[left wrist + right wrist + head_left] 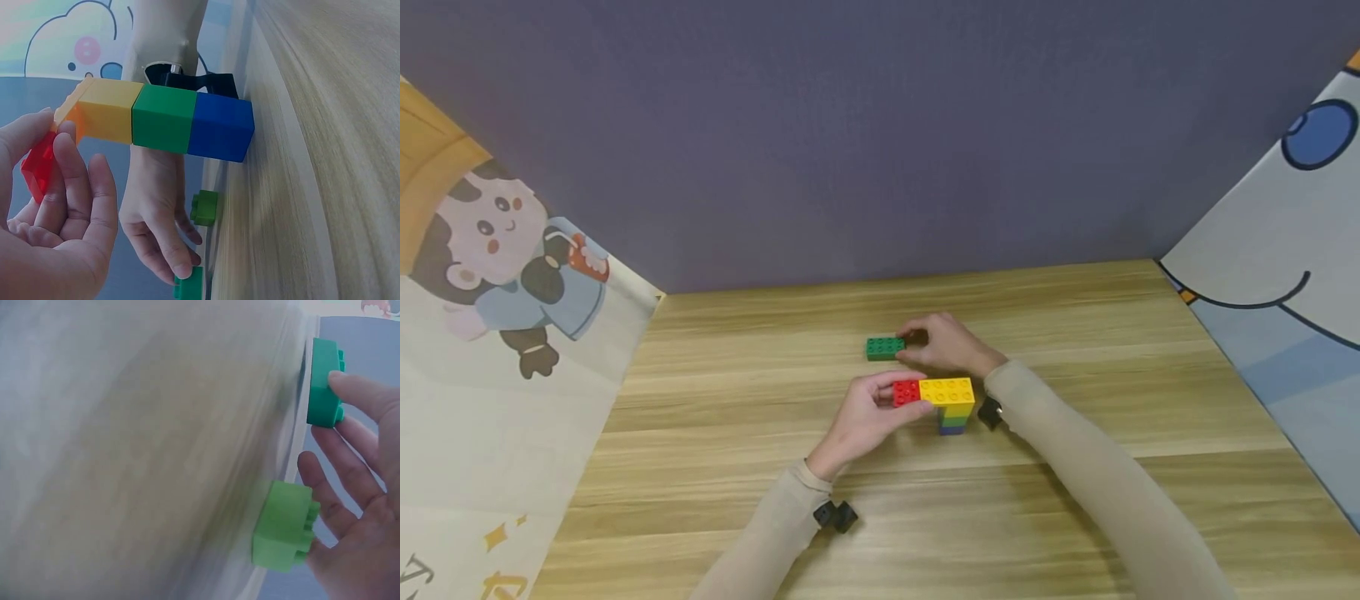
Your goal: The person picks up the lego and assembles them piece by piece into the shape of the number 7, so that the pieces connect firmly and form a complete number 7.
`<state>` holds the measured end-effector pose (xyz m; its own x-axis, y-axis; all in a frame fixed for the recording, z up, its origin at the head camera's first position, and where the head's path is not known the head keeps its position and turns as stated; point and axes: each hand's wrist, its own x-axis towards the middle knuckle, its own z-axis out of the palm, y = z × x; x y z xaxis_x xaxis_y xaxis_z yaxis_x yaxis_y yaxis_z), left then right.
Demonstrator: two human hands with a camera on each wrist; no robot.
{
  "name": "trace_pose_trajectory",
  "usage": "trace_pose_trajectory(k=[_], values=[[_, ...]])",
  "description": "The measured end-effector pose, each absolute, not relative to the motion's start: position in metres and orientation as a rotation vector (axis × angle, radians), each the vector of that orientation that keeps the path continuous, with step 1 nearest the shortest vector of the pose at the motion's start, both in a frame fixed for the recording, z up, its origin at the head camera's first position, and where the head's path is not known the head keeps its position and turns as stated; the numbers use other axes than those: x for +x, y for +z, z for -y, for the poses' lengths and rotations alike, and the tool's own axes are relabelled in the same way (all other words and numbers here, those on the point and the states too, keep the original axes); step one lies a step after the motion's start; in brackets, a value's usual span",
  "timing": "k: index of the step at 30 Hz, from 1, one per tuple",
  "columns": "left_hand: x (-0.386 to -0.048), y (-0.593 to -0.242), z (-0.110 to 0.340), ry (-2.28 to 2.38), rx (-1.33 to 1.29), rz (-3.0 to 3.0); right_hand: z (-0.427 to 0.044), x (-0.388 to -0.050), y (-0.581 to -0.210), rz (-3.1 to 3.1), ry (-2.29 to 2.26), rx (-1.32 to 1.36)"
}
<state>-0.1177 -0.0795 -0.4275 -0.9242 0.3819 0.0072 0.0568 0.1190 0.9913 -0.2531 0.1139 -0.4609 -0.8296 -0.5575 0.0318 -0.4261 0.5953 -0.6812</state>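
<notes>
Right grip [951, 343], the nearer, pinches dark green brick [882, 349] at its right end, long axis crosswise, beyond the stack [951, 392] left grip [860, 418] holds.

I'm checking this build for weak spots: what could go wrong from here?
The left hand grips the red brick, off to one side of the column, so the column might tip or pull loose. The right hand is at one end of the dark green brick, which may twist if lifted. The light green brick sits close to that hand and could get knocked.
</notes>
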Motion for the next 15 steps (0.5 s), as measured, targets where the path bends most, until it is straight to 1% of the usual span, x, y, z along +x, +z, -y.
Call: trace_pose_trajectory(k=[8,15], values=[[-0.117,-0.429,0.079,1.875,0.443,-2.149,-0.121,-0.251,-0.455,-2.598,-1.137,-0.780],[-0.117,-0.428,0.079,1.846,0.431,-2.135,-0.133,-0.249,-0.440,-2.632,-1.231,-0.794]])
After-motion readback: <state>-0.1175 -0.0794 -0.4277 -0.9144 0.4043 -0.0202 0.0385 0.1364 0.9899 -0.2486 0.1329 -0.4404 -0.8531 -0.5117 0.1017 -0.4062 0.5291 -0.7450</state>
